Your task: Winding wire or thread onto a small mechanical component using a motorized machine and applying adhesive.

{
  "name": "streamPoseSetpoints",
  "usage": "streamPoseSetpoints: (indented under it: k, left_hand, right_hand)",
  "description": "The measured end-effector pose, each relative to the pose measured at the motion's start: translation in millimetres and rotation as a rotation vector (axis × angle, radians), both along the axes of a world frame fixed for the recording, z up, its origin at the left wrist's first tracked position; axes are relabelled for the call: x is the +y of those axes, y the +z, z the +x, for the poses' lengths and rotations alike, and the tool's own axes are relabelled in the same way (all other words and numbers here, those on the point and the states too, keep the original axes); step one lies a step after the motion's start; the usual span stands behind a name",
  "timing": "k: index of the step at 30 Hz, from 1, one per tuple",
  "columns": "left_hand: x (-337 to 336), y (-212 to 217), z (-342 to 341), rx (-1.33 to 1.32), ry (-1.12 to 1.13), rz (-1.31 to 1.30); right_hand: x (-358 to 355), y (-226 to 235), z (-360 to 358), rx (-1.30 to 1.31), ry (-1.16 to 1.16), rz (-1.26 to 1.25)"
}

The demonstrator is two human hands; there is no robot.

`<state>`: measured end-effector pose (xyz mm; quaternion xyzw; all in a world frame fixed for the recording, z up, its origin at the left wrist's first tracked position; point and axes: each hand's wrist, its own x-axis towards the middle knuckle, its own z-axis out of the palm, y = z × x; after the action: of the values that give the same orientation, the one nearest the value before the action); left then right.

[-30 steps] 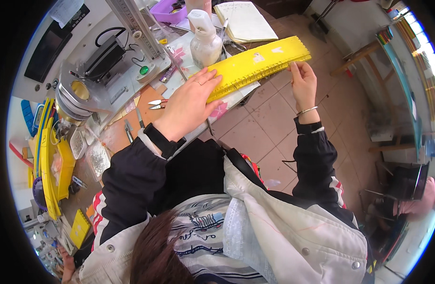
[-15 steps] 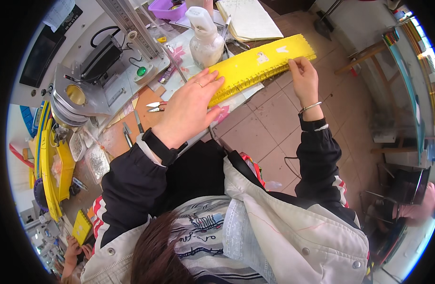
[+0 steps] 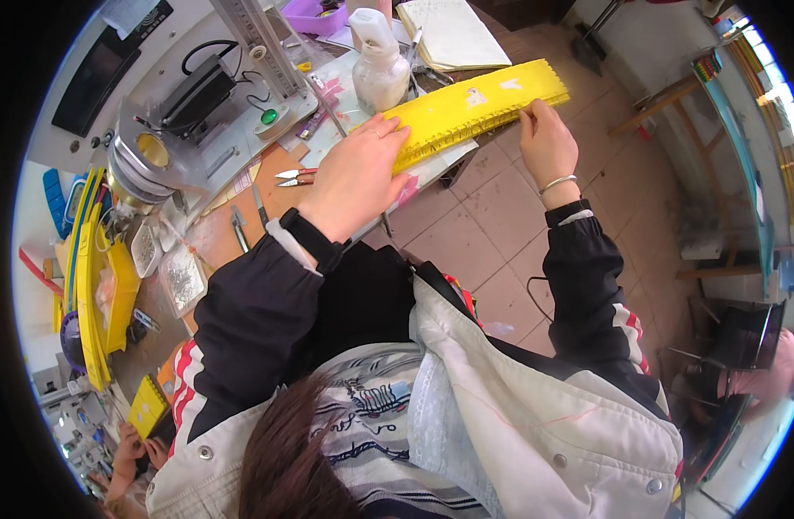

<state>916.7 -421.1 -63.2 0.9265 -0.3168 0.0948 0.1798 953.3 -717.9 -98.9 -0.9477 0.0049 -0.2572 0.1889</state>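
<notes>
A long yellow board (image 3: 466, 102) with notched long edges lies slanted across the table corner. Small white torn patches mark its top, and a row of fine dark loops or wires runs along its near edge. My left hand (image 3: 354, 177) grips the board's left end, fingers over the top and thumb by the near side. At the near edge towards the right end, my right hand (image 3: 548, 147) is closed in a pinch. Whatever is between those fingertips is too small to make out. Red-handled snips (image 3: 295, 177) lie beside my left hand.
A white plastic bottle (image 3: 380, 78) stands just behind the board, near an open notebook (image 3: 453, 35) and a purple basket (image 3: 315, 16). A metal machine with a column (image 3: 259, 48) is at the left. Clear trays (image 3: 182, 281) hold small parts. Another person's hands (image 3: 131, 448) hold a yellow board.
The view has shifted slightly, so the table things sit a little further right. My right hand has dropped slightly off the board's top to its near edge, still pinched.
</notes>
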Motion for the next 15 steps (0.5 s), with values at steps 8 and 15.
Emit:
streamPoseSetpoints:
  k: [8, 15]
  left_hand:
    - [2.6, -4.1, -1.9, 0.008, -0.008, -0.067]
    - [7.0, 2.7, 2.8, 0.087, -0.030, 0.003]
  right_hand:
    - [-44.7, -41.0, 0.6, 0.222, -0.066, 0.720]
    - [36.3, 140.5, -93.6, -0.351, 0.588, 0.895]
